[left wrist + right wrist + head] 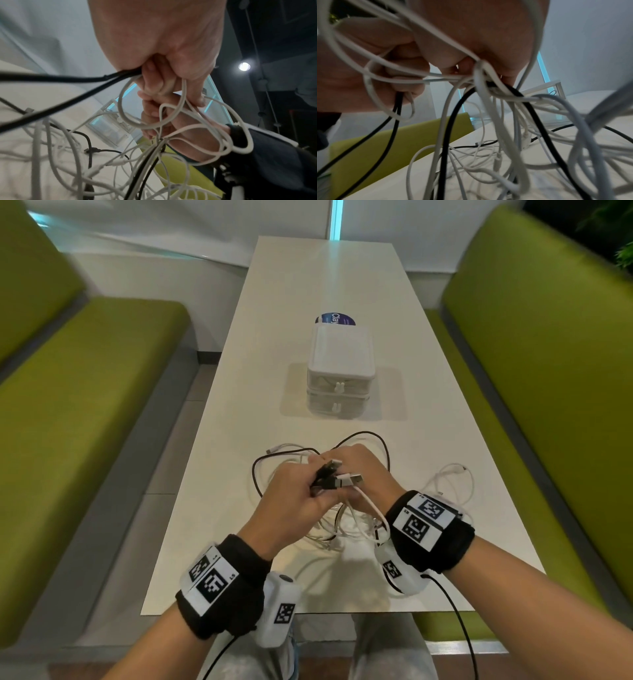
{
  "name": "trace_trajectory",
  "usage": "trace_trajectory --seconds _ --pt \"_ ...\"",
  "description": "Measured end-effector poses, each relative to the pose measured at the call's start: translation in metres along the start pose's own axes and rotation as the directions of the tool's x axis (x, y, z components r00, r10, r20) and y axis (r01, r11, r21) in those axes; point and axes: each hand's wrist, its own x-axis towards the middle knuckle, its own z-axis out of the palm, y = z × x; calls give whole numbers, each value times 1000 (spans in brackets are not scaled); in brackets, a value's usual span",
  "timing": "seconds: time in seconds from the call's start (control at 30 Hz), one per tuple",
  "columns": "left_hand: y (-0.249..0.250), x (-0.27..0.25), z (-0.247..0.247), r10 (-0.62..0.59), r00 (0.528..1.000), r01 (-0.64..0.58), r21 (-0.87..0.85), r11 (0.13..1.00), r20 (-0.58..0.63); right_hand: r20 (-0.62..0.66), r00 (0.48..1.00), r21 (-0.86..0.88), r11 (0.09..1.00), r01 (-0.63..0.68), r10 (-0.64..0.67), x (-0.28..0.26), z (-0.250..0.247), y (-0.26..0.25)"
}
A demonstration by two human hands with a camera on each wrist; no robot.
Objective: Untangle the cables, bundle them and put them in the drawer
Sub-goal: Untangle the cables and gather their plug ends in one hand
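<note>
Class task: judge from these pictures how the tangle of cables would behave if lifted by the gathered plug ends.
The cables look floppy: loops sag from the left hand and right hand. Probably light, since fingers alone hold them. Crossed strands would likely drag together, snagging.

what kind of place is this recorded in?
Probably a booth in a café, canteen or office break area: a long white table set between two green padded benches. A small white drawer box stands on it, cables in front.
</note>
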Motion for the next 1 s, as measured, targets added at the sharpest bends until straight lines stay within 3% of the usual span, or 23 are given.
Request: trace_trajectory --seconds 0.1,0.17,0.27,0.37,0.47,0.53,0.63,0.77,0.87,1.0 --pt "8 2 -5 -89 995 79 -213 974 -39 73 992 198 973 -114 102 -2 1 4" --pt "14 2 -9 -78 995 55 -302 952 -63 21 997 172 983 -71 68 -3 7 4" --pt "38 3 -23 -30 991 -28 -435 900 -128 -81 997 83 996 17 -11 -8 17 8" --pt "65 3 -50 29 969 -174 -596 784 -245 -44 998 94 995 -46 50 -12 25 25" --pt "86 6 -82 156 922 -354 -607 711 -354 -30 994 92 991 -101 104 -13 26 32" --pt "91 11 -90 181 911 -377 -570 730 -371 -26 995 103 990 -95 98 -13 21 27" --pt "90 12 -78 136 948 -248 -400 882 -287 -66 996 166 985 -48 60 -14 12 16" --pt "62 1 -66 -31 980 -37 -332 942 -195 -213 970 402 915 -22 116 -10 -5 5" --pt "38 -5 -62 -137 984 113 -194 974 -112 -289 956 320 946 45 53 -9 -27 -7" --pt "22 -6 -51 -213 976 208 -88 974 -50 -259 963 155 987 -32 72 -15 -55 -15"
